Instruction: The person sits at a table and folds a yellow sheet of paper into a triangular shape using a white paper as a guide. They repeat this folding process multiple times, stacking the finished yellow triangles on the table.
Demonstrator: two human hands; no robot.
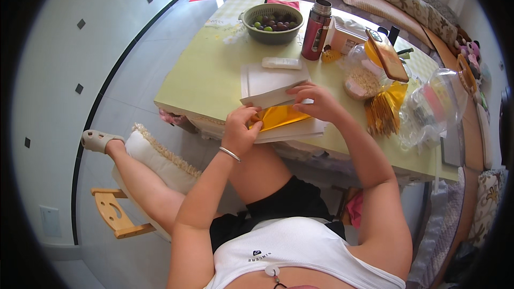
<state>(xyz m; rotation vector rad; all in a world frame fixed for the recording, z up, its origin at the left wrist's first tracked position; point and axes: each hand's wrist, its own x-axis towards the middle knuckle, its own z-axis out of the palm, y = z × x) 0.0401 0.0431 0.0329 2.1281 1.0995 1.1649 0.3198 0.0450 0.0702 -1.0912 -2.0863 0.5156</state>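
Note:
On the table's near edge a shiny gold sheet [279,117] lies between white paper, with a raised white sheet [278,95] behind it and more white paper [294,131] under it. My left hand [241,127] is closed at the left end, its thumb and fingers pinching the raised white sheet's lower corner beside the gold sheet. At the other end, my right hand [317,101] has bent fingers closed on that white sheet's right edge. A small white tube-shaped item [282,63] rests on the white paper farther back.
Behind the paper stand a colander of grapes [272,23] and a red thermos flask [317,29]. To the right are a phone [386,56] propped upright, a clear tub of small beige pieces [362,83], a stack of gold packets [383,112] and a clear plastic bag [435,107].

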